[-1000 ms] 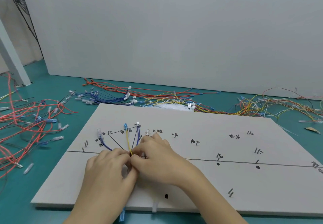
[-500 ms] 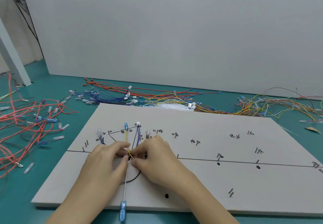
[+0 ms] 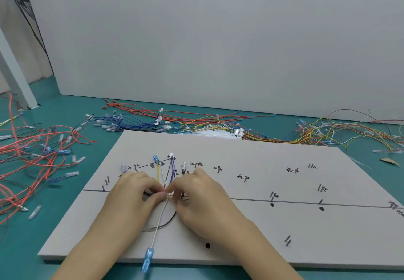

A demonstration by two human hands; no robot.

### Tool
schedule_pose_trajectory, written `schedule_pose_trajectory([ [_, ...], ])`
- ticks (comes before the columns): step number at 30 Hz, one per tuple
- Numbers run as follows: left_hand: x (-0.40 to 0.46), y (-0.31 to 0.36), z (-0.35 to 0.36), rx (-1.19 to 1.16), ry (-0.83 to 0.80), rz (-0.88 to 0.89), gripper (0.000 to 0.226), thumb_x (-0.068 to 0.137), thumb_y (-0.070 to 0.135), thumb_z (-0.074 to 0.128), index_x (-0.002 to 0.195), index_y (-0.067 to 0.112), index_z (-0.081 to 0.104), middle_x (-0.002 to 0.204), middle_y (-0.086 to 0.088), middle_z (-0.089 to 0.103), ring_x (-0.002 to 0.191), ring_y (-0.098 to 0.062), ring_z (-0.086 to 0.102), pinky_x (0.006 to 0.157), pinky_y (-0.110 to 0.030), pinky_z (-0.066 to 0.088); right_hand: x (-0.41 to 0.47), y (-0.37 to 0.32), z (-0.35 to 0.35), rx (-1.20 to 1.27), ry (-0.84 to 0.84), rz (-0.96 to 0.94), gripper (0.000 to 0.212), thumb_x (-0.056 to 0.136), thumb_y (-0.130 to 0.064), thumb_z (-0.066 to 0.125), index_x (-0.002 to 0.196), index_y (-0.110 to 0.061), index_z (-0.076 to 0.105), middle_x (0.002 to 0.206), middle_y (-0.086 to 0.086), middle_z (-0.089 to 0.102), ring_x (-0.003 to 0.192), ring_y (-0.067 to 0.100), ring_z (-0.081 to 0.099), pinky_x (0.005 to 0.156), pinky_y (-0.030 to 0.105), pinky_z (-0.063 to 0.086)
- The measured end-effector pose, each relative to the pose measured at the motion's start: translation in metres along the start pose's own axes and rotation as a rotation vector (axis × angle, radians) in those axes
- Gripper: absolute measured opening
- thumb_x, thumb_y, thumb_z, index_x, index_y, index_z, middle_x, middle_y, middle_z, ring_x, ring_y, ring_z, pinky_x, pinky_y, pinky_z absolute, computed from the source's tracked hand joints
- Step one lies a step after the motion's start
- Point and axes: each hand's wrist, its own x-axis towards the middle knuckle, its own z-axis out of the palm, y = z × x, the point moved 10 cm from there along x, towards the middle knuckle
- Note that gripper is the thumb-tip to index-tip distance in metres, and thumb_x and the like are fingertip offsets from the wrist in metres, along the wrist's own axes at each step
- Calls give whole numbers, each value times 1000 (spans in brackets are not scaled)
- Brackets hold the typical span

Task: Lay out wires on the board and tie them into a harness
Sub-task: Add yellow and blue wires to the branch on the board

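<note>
While wires (image 3: 162,176) fan across the board (image 3: 251,161), left hand (image 3: 133,194) and right hand (image 3: 201,194) fingers pinch them together at the bundle's near end.

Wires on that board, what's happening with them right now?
A person is building a harness on the gray board. Both hands meet at the spot where several wires cross: the left hand and the right hand pinch the bundle together there. Yellow, white and blue wires fan up from that point to connectors near the handwritten labels. A white wire with a blue connector trails off the near edge. Heaps of loose wires lie on the green table around the board.
</note>
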Motion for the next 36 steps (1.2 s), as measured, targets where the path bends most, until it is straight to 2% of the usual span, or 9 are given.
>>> schedule_pose_trajectory([
  [4, 1, 0, 5, 43, -34, -4, 27, 80, 24, 77, 66, 38, 59, 74, 16, 56, 86, -13, 47, 74, -26, 32, -2, 13, -8, 44, -22, 52, 36, 87, -5, 51, 113, -27, 62, 104, -8, 50, 89, 14, 53, 80, 34, 47],
  [7, 3, 1, 7, 57, -85, -7, 28, 82, 28, 75, 66, 42, 56, 77, 15, 57, 88, -11, 45, 76, -23, 30, -6, 30, -14, 135, -106, 134, 30, 87, -19, 62, 113, -33, 61, 106, -12, 48, 79, -1, 50, 81, 26, 46],
  [9, 4, 2, 6, 61, -102, -2, 28, 82, 28, 74, 66, 42, 57, 78, 15, 58, 88, -9, 45, 76, -23, 30, -10, 38, -14, 190, -196, 168, 26, 84, -24, 69, 107, -33, 63, 102, -14, 55, 71, -9, 50, 71, 14, 43],
  [11, 3, 4, 6, 69, -98, 14, 27, 82, 26, 74, 66, 41, 58, 76, 16, 59, 87, -10, 48, 78, -24, 33, -13, 44, -17, 237, -242, 202, 17, 83, -18, 70, 95, -29, 70, 86, -13, 62, 60, -6, 53, 55, 8, 39],
  [15, 2, 9, 6, 114, -83, 53, 21, 82, 23, 72, 68, 35, 62, 72, 16, 58, 86, -12, 50, 79, -23, 35, -15, 66, -33, 297, -212, 304, 9, 82, -13, 68, 80, -18, 76, 60, -10, 65, 51, 2, 56, 45, 16, 42],
  [20, 6, 6, 14, 24, -153, 74, 26, 84, 17, 68, 71, 37, 57, 80, 14, 57, 88, -5, 49, 81, -20, 39, -14, 82, -45, 448, -133, 393, 10, 82, -14, 71, 73, -13, 74, 56, -4, 64, 51, 7, 59, 42, 20, 40],
  [25, 7, 10, 18, -93, -213, 148, 32, 87, 9, 66, 87, 41, 70, 89, 17, 60, 92, 0, 49, 76, -10, 36, -5, 84, -48, 556, 19, 386, 10, 83, -12, 72, 73, -12, 73, 57, -5, 64, 53, 6, 58, 47, 21, 43],
  [29, 6, 15, 17, -99, -187, 215, 38, 85, 2, 69, 86, 39, 76, 82, 20, 65, 92, 1, 50, 79, -7, 33, 11, 77, -51, 515, 127, 304, 14, 86, -12, 70, 74, -19, 72, 61, -6, 62, 57, 3, 57, 51, 18, 44],
  [36, 5, 19, 19, -48, -157, 265, 48, 79, -13, 66, 80, 32, 80, 77, 22, 63, 87, -1, 51, 78, -8, 34, 38, 67, -39, 288, 107, 190, 5, 87, -15, 70, 84, -15, 74, 70, -13, 62, 64, -3, 55, 63, 10, 40],
])
